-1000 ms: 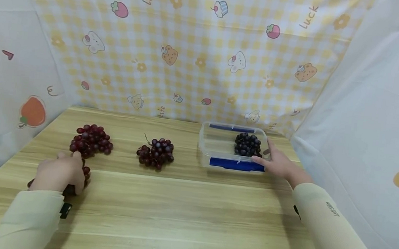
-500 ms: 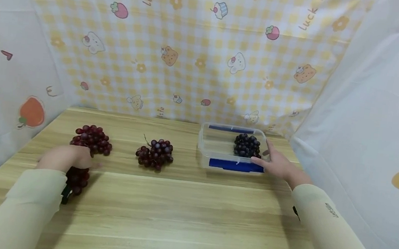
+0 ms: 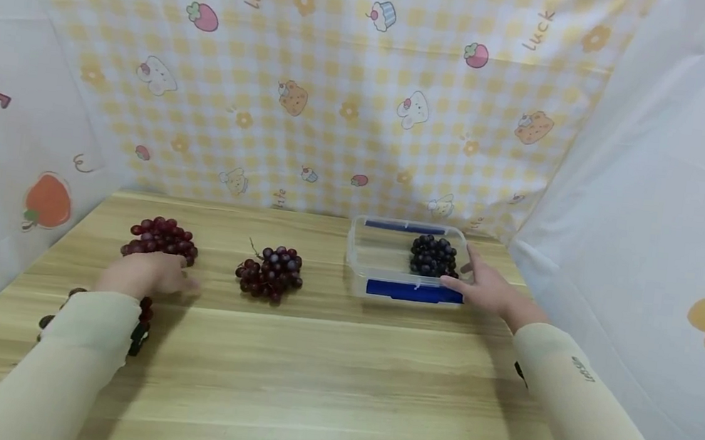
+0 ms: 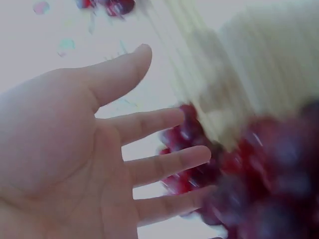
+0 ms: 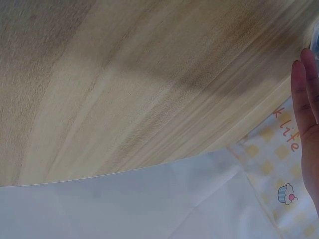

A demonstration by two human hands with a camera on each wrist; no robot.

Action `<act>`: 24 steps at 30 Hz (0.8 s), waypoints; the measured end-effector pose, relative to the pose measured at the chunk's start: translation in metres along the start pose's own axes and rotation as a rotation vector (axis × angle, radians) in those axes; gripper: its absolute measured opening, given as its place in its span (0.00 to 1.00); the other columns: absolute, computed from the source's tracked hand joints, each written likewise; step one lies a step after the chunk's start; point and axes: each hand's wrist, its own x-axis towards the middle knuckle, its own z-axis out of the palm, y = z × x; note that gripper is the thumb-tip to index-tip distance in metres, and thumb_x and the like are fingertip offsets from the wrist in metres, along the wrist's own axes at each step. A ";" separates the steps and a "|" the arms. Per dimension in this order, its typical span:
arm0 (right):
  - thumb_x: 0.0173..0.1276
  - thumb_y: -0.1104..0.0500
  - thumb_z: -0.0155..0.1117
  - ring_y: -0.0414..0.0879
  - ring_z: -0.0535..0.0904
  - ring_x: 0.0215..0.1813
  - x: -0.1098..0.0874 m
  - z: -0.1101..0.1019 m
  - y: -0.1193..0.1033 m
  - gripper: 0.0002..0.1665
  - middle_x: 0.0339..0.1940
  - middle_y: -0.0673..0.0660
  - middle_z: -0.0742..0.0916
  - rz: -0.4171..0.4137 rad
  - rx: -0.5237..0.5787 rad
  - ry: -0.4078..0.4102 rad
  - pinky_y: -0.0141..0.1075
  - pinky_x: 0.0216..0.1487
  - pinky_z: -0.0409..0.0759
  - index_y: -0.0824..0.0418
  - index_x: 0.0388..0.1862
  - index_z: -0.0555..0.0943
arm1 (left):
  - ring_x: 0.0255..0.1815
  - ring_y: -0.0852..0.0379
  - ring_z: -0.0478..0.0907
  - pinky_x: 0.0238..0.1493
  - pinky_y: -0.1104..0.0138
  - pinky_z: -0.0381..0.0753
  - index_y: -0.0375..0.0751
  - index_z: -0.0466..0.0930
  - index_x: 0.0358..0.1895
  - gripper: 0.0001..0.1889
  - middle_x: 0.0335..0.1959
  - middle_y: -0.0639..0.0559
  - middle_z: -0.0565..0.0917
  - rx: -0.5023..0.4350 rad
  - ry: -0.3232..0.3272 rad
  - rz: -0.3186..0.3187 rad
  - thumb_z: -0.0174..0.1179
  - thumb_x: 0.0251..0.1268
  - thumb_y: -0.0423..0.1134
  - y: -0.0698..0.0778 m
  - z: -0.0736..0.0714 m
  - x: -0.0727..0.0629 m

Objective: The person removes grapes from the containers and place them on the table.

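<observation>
My left hand (image 3: 147,275) hovers over the left side of the table, palm down with fingers extended, holding nothing. Just beyond it lies a bunch of red grapes (image 3: 160,236). Another red bunch (image 3: 146,309) is mostly hidden under the left wrist and sleeve. In the left wrist view, the fingers are spread near blurred grapes (image 4: 279,184). My right hand (image 3: 489,288) rests against the right end of a clear plastic food box (image 3: 414,291) with blue clips, thumb at the front rim. Straight fingers (image 5: 300,94) show in the right wrist view. Inside the box, dark grapes (image 3: 434,256) sit at the right.
A dark red bunch of grapes (image 3: 269,274) with a bare stem lies mid-table, between the left hand and the box. The wooden table (image 3: 310,380) meets a yellow checked cloth (image 3: 324,124) behind and white cloth at both sides.
The left hand has let go of the near-left grapes, lifted and moved forward and right, its fingers straightening. The right hand has stayed at the box.
</observation>
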 end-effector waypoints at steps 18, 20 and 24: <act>0.77 0.28 0.58 0.48 0.89 0.44 0.000 0.000 0.000 0.68 0.78 0.73 0.72 0.008 0.011 0.009 0.67 0.72 0.74 0.54 0.89 0.25 | 0.69 0.36 0.80 0.70 0.37 0.77 0.43 0.81 0.67 0.21 0.65 0.42 0.86 -0.005 0.025 0.361 0.60 0.79 0.47 0.122 0.042 0.011; 0.77 0.27 0.58 0.49 0.89 0.43 0.000 0.001 0.000 0.68 0.78 0.73 0.72 0.006 0.016 0.008 0.67 0.72 0.74 0.52 0.89 0.24 | 0.68 0.37 0.81 0.68 0.39 0.79 0.43 0.80 0.67 0.21 0.64 0.42 0.86 0.007 0.028 0.347 0.60 0.80 0.48 0.125 0.041 0.014; 0.76 0.27 0.59 0.47 0.89 0.40 0.001 0.001 -0.001 0.69 0.79 0.73 0.72 0.007 0.034 0.005 0.67 0.72 0.74 0.50 0.88 0.23 | 0.60 0.45 0.84 0.60 0.45 0.83 0.43 0.81 0.63 0.19 0.59 0.44 0.87 0.057 0.035 0.331 0.60 0.80 0.49 0.130 0.037 0.021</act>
